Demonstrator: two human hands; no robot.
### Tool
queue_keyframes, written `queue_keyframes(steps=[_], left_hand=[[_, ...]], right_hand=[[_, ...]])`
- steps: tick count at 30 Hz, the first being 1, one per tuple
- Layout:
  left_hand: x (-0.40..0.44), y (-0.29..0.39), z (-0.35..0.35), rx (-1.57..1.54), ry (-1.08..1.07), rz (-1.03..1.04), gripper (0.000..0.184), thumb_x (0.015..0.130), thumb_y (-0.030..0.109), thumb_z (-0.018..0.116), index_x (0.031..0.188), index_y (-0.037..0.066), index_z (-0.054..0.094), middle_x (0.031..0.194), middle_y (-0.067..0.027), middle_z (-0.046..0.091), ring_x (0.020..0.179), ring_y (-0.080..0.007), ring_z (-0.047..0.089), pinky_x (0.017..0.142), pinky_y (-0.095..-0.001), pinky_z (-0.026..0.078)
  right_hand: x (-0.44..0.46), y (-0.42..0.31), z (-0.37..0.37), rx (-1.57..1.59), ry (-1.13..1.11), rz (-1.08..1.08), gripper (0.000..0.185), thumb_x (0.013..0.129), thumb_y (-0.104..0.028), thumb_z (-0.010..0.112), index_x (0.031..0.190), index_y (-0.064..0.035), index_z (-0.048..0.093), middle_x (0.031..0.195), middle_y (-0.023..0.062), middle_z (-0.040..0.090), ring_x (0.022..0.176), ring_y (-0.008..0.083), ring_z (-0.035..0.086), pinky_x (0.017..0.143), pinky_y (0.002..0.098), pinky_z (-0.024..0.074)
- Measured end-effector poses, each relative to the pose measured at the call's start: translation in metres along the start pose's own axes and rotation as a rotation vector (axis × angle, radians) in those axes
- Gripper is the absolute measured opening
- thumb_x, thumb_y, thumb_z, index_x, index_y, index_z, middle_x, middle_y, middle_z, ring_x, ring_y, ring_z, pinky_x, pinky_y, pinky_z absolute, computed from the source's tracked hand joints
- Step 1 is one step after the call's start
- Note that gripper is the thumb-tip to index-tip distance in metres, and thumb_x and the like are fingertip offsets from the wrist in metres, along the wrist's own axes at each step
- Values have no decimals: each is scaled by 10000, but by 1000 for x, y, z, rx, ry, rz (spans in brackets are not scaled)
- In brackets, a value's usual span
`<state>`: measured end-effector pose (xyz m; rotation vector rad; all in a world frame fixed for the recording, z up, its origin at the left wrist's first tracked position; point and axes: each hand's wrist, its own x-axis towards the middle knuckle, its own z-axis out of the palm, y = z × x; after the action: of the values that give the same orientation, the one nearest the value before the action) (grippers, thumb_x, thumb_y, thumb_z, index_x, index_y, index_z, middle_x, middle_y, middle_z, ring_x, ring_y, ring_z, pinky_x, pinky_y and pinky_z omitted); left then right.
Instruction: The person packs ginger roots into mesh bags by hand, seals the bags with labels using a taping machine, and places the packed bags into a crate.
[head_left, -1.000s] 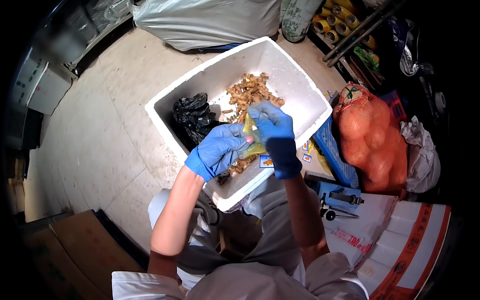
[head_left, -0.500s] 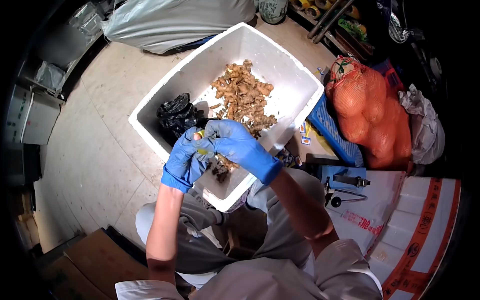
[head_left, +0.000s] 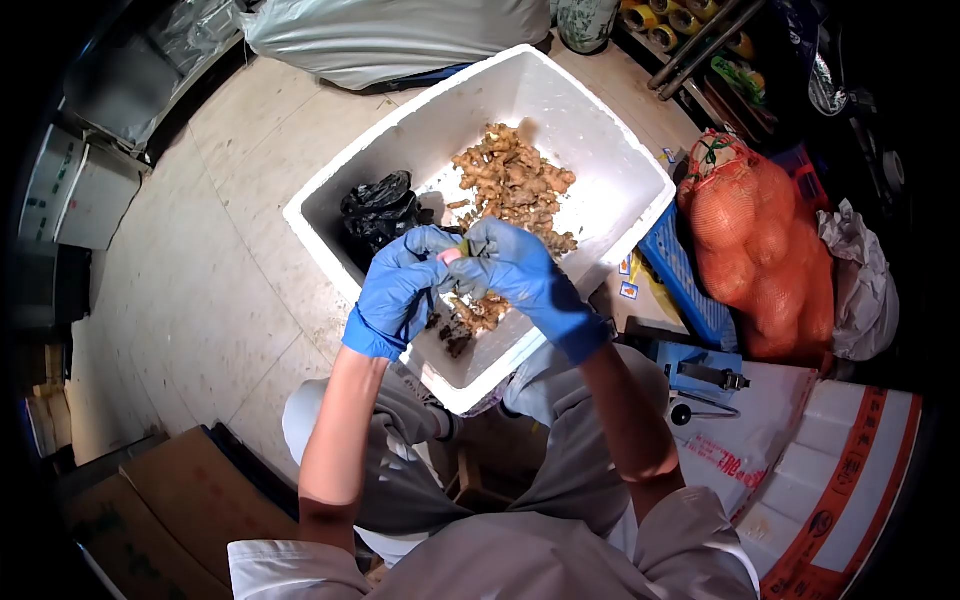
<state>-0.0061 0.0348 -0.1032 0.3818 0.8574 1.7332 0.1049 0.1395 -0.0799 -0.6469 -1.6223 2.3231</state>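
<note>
Seemingly a produce storeroom: loose ginger (head_left: 510, 175), full mesh sack (head_left: 765, 255), cartons (head_left: 190, 495)

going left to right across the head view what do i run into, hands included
Pale box → left hand → yellow-green piece at the fingertips → right hand → orange net sack → crumpled pale bag.

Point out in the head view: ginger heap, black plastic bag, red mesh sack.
Ginger heap (head_left: 513, 183): head view, middle of main pile.
Black plastic bag (head_left: 378, 208): head view, crumpled upper part.
Red mesh sack (head_left: 765, 252): head view, middle of sack.
</note>
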Motion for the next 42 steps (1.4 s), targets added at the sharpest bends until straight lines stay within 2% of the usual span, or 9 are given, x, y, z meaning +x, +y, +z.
queue_keyframes(steps=[4, 16, 19, 26, 32, 35, 38, 40, 42], left_hand=[[2, -6, 0, -133, -75, -29, 179, 721, 20, 585, 888, 19, 520, 823, -35, 553, 754, -123, 546, 679, -245, 460], [4, -8, -1, -113, -8, -3, 107, 775, 36, 546, 879, 23, 520, 841, -18, 540, 773, -111, 534, 701, -218, 443], [4, -7, -1, -123, 59, -1, 91, 781, 39, 538, 869, 25, 518, 815, -13, 532, 732, -103, 525, 668, -216, 439], [3, 2, 20, 19, 186, 73, 165, 815, 169, 540, 879, 23, 494, 757, -14, 504, 650, -73, 470, 602, -203, 404], [5, -3, 5, 65, 79, -29, 158, 771, 89, 580, 899, 23, 515, 789, -20, 539, 683, -80, 510, 608, -201, 432], [0, 10, 26, 73, 154, -15, 127, 757, 64, 589, 849, 18, 514, 769, -34, 544, 654, -75, 508, 563, -201, 422], [1, 6, 17, 131, 161, 105, 113, 737, 41, 611, 798, 6, 523, 720, -32, 560, 663, -69, 535, 585, -188, 450], [2, 8, 10, 229, 180, 64, 128, 719, 36, 629, 778, 8, 518, 703, -31, 559, 645, -68, 534, 578, -192, 452], [1, 10, 17, 289, 219, 43, 199, 662, 55, 691, 686, 29, 495, 642, -15, 545, 578, -69, 523, 530, -196, 441]], right_hand=[[-4, -18, -6, -331, -127, -62, 214, 754, -220, 623, 754, -31, 522, 688, -5, 492, 629, 51, 467, 535, 190, 388], [2, 5, -10, 121, 76, -165, 90, 778, -100, 542, 737, -22, 524, 676, -4, 513, 616, 73, 475, 592, 199, 395], [5, 11, -18, 72, 64, -206, 25, 784, -45, 503, 792, -27, 519, 755, 7, 527, 701, 65, 489, 676, 192, 400], [6, 9, -12, -155, 171, -276, 73, 799, -90, 507, 775, -24, 527, 723, 6, 523, 664, 60, 472, 623, 192, 397], [6, 5, -12, -256, -19, -225, 90, 794, -91, 530, 840, -15, 543, 724, 16, 524, 678, 93, 477, 649, 211, 403], [11, 5, 1, -392, 216, -604, 127, 791, -105, 544, 862, 0, 536, 715, 6, 526, 659, 99, 481, 627, 214, 406], [10, -1, -2, -125, 132, -382, 126, 782, -96, 554, 855, 3, 526, 719, -6, 512, 665, 76, 468, 618, 209, 400], [4, -8, -13, -106, -44, 84, 106, 783, -89, 545, 843, -8, 514, 738, -9, 499, 697, 55, 453, 634, 211, 393], [1, -10, -8, -106, 34, 44, 76, 788, -79, 530, 823, -15, 510, 741, -6, 495, 703, 53, 448, 642, 208, 387]])
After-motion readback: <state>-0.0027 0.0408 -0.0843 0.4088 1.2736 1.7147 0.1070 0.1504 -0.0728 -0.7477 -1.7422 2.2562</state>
